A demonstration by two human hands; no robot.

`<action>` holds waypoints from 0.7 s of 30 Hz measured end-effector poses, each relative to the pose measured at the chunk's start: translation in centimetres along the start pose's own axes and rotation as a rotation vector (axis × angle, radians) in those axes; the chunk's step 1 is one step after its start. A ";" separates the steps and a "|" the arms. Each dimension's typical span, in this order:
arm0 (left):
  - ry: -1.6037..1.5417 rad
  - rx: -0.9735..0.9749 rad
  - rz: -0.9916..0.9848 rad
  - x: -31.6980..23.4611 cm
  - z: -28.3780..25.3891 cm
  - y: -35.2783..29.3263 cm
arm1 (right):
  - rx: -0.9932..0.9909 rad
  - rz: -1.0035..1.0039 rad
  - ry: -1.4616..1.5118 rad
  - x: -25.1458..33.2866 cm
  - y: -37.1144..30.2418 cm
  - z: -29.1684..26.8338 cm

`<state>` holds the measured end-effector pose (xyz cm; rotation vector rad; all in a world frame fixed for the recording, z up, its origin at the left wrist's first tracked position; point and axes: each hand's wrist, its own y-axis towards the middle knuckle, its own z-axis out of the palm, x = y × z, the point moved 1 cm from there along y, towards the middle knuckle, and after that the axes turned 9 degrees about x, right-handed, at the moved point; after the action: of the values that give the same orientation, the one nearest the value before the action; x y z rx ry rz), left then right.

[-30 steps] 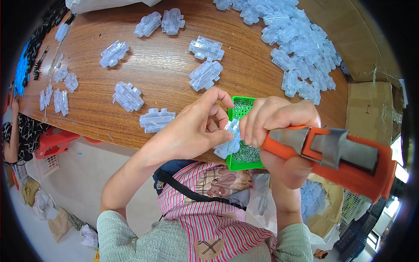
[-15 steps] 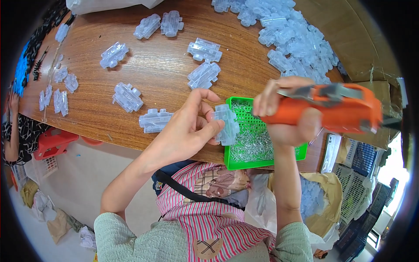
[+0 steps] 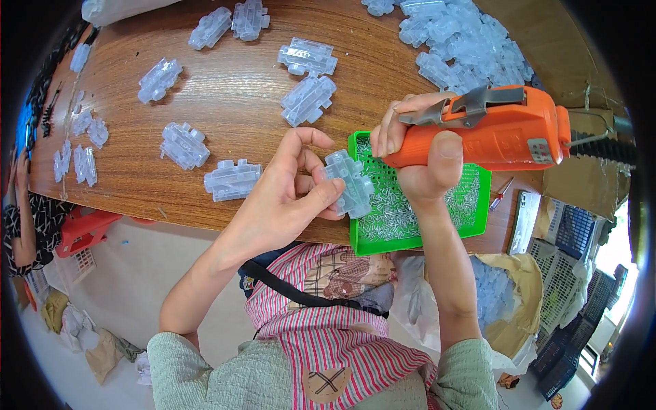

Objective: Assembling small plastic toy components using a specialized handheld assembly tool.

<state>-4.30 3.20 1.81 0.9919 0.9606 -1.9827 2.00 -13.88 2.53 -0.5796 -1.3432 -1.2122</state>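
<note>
My left hand (image 3: 290,188) pinches a clear plastic housing (image 3: 350,184) between thumb and fingers, over the left edge of a green tray (image 3: 386,247). The tray is filled with small silvery screws (image 3: 389,219). My right hand (image 3: 430,160) is wrapped round an orange electric screwdriver (image 3: 471,140) with a metal lever and a black cord at its rear. It lies nearly level above the tray, its front end pointing left, toward the housing but apart from it. My right fingers hide its tip. Another plastic housing (image 3: 233,180) lies on the table beside my left wrist.
More clear housings (image 3: 184,145) lie spread over the wooden table (image 3: 232,89). A big heap of clear parts (image 3: 471,48) is at the far right, beside cardboard (image 3: 581,157). A phone (image 3: 524,222) and a small hand screwdriver (image 3: 501,194) lie right of the tray. Another person's arm (image 3: 24,212) shows at left.
The screwdriver's rear end has swung left and up in the picture, and its motion blur is gone. The housing in my left hand is tilted a little differently. The whole view has shifted slightly.
</note>
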 end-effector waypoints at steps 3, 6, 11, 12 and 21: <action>0.008 0.002 0.027 -0.2 0.0 0.0 | 0.010 0.020 -0.018 0.1 0.2 0.0; 0.016 0.002 0.028 -0.7 0.4 0.1 | 0.089 -0.105 0.075 1.6 0.3 -0.6; 0.077 0.019 0.031 -0.7 0.3 -0.1 | 0.389 -0.219 0.165 7.1 0.9 0.6; 0.104 0.027 0.027 -0.7 0.3 -0.2 | 0.363 -0.229 0.161 7.0 0.5 1.1; 0.142 0.035 0.015 -0.9 0.5 0.0 | 0.213 -0.104 0.086 6.5 0.9 2.8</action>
<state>-4.10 3.01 2.80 1.1685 0.9941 -1.9429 0.33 -13.20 9.37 -0.3062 -1.4215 -1.1455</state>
